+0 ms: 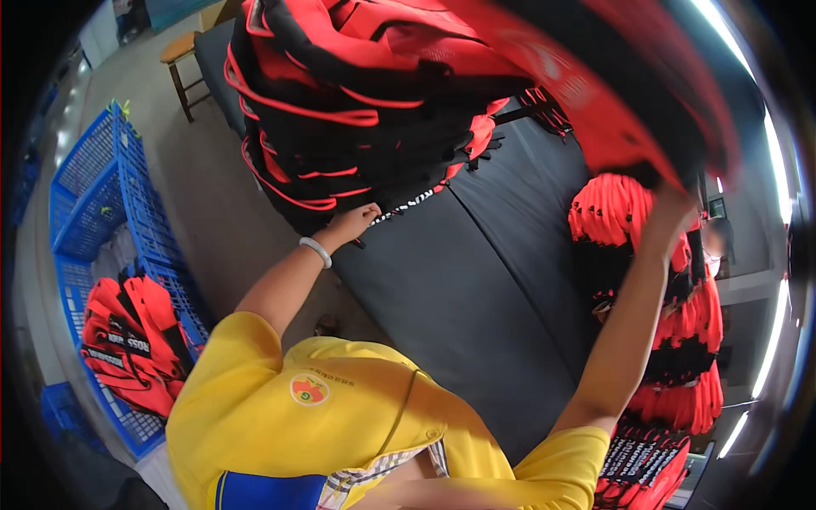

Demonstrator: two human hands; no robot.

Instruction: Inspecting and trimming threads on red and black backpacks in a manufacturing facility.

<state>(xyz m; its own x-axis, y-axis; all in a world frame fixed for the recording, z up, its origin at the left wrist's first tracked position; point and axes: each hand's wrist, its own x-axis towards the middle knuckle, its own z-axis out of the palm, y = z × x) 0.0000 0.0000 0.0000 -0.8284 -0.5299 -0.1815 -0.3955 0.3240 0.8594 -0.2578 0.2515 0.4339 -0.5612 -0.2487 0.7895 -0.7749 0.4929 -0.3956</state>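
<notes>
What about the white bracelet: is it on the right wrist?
No, the bracelet is worn at the wrist of the left hand.

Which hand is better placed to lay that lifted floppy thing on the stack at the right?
Probably the right hand: it holds the lifted red-and-black fabric piece and looks close to that red-and-black stack. The left hand is across the black table, by the big heap.
</notes>
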